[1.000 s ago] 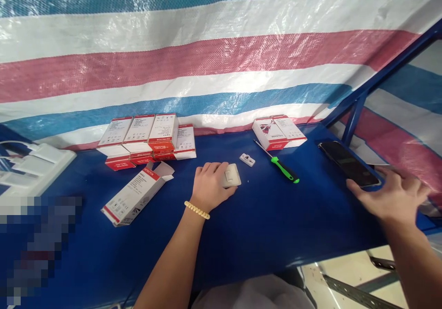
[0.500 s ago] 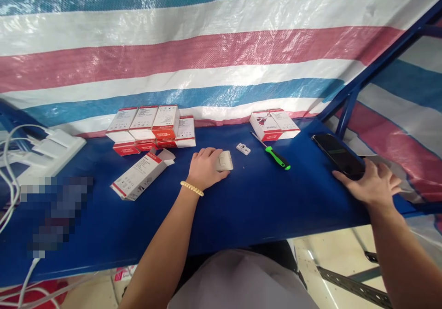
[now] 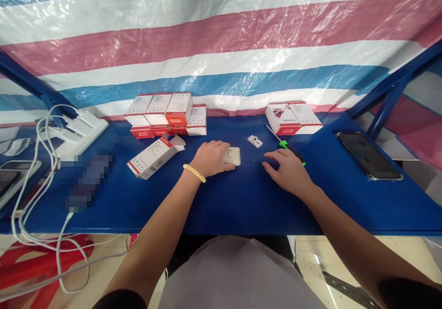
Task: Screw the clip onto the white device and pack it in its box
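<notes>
My left hand [image 3: 213,157] is closed round a small off-white plastic housing [image 3: 234,156] on the blue table; part of it is hidden under my fingers. My right hand [image 3: 288,171] hovers low over the table with fingers apart and nothing in them. Just behind it lies a screwdriver [image 3: 283,144] with a green and black handle, partly covered by the hand. Between the hands and farther back sits a small white plastic piece [image 3: 254,141] with holes in it. A tiny light speck [image 3: 253,160] rests in front of that piece.
An open white and red carton [image 3: 152,158] lies left of my left hand. Stacked cartons [image 3: 160,108] stand behind it, and two more cartons [image 3: 293,118] at back right. A phone [image 3: 369,156] lies at right. A power strip [image 3: 83,131] with white cables is at left.
My right hand has left the phone and moved left to beside the screwdriver. My left hand still holds the off-white housing. The camera view has shifted somewhat.
</notes>
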Demonstrator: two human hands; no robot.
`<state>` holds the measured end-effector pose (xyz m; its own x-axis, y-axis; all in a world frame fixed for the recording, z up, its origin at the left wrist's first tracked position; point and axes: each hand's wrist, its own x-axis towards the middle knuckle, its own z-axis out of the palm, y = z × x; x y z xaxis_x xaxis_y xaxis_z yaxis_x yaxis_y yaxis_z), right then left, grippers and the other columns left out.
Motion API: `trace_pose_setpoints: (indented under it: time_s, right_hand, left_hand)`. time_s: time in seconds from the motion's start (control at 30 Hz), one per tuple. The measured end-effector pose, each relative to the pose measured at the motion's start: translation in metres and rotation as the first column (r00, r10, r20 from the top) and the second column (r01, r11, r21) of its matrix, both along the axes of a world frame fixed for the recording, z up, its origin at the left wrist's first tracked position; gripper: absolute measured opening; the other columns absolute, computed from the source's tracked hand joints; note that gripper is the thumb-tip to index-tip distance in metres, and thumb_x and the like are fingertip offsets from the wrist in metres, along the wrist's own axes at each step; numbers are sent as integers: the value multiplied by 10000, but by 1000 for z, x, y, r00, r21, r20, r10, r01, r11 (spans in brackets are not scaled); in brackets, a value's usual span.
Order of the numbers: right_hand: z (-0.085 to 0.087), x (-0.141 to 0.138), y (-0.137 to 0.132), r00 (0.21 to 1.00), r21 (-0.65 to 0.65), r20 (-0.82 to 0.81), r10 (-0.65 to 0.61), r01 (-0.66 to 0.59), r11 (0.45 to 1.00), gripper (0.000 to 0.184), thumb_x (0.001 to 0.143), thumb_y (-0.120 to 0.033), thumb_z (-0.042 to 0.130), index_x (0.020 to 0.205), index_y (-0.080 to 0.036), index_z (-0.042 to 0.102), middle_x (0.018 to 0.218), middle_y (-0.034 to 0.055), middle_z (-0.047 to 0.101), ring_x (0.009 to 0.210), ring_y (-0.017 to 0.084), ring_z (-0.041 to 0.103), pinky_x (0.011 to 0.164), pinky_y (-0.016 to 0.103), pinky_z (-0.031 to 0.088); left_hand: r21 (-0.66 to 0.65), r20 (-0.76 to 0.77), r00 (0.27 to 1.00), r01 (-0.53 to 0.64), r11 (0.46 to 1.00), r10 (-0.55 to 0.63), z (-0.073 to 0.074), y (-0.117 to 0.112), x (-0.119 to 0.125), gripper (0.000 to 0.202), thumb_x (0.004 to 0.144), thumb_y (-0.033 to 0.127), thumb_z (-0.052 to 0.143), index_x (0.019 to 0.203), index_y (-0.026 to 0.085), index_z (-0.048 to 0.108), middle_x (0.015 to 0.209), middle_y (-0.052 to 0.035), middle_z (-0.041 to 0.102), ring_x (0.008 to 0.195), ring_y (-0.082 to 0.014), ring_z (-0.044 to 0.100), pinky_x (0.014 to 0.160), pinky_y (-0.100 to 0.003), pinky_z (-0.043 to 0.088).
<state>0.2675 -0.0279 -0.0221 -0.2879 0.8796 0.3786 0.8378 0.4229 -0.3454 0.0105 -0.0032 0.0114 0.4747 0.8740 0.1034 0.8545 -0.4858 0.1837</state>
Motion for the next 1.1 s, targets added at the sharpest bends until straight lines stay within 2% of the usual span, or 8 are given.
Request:
trace_pose_setpoints:
  time_s: [0.13,0.3,0.47,0.57,0.63,0.73,0.9,1.1]
  right_hand:
    - [-9,-11,17,997,-110,3,74,-74,991,219,840,-286,563,958,-146,682,849,77,655,779,209,618,708,339,513]
    - [-18,-13,19,989,12,-45,142,-142,990,238,895,-310,527,870,-162,712,864,63,673,801,195,625,742,324,515]
    - [-15,-19,17,991,-23,10,135,-135,991,252,910,-294,492,871,-169,707,887,65,672,846,210,623,747,338,509]
    - [-7,-25,16,982,-130,-143,125,-143,981,237,901,-305,502,849,-165,686,863,67,661,765,187,614,675,315,497]
    - [1,-33,12,924,-242,-372,88,-188,952,212,888,-334,542,850,-170,672,811,52,650,670,152,595,598,276,481]
    - [15,-51,4,718,-346,-696,4,-341,874,194,858,-369,616,867,-180,658,737,20,638,607,127,596,567,245,497]
    - [30,-75,-6,554,-340,-831,-53,-430,837,201,805,-372,700,836,-175,675,782,20,671,628,145,659,619,266,582]
    - [30,-78,-6,739,-164,-670,64,-231,959,161,858,-317,637,856,-175,713,848,41,682,621,132,658,556,240,583]
  left_hand:
    - [-32,20,1000,24,999,-23,0,2,-3,597,729,552,698,1194,195,580,1232,-72,636,1091,-266,602,895,-376,457]
    - [-25,55,997,52,998,-51,-4,4,-10,599,729,552,702,1194,195,576,1226,-61,638,1076,-258,608,871,-371,459]
    - [-14,66,996,66,998,-65,-6,1,-17,592,734,531,690,1192,184,552,1213,-84,623,1070,-270,592,888,-399,446]
    - [2,117,988,102,995,-101,-10,0,-20,637,686,471,722,1209,171,518,1183,-98,603,1056,-281,573,905,-428,441]
    - [20,224,964,141,990,-142,-14,0,-20,635,650,401,730,1197,169,505,1175,-99,578,1053,-270,560,910,-415,449]
    - [54,403,891,205,977,-209,-18,1,-19,599,585,310,721,1128,175,505,1122,-88,565,1032,-250,551,895,-384,468]
    - [117,487,843,194,974,-226,-17,0,-18,563,565,284,702,1081,177,506,1073,-78,567,984,-240,558,845,-376,483]
    - [119,455,876,120,986,-162,-18,-1,-15,550,583,305,694,1084,171,511,1076,-80,577,958,-231,560,838,-377,483]
